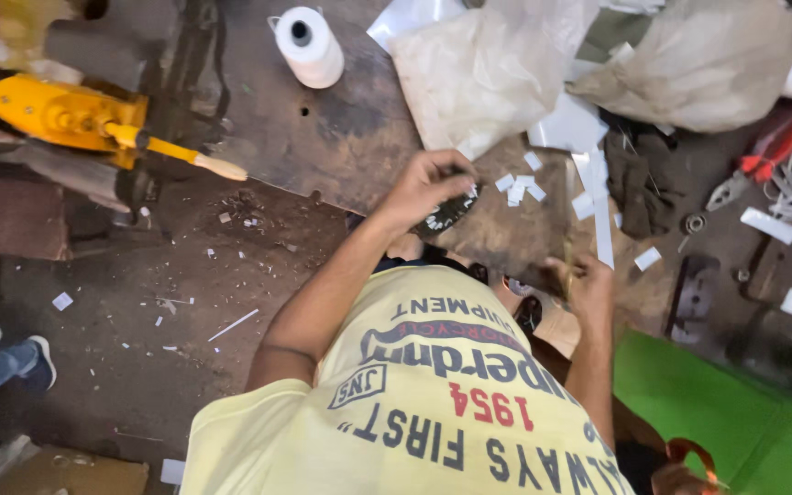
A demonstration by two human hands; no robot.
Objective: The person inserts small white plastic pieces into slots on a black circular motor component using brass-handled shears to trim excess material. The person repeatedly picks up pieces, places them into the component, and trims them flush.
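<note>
Dark, stained metal worktable (323, 137) above a dusty grey floor (139, 367) littered with white scraps, dimly and evenly lit.

The person's T-shirt (433, 412) is pale yellow with dark navy lettering and a few red figures, and beside it lies a bright green sheet (735, 412). On the dark brown, stained tabletop (341, 137) stand a white thread spool (309, 46), scattered white paper scraps (520, 188) and translucent whitish bags (478, 73). A yellow tool (66, 115) has a pale wooden handle; the pliers (763, 160) have red handles, and the disc (449, 213) in the left hand (423, 183) is black with white marks.
</note>
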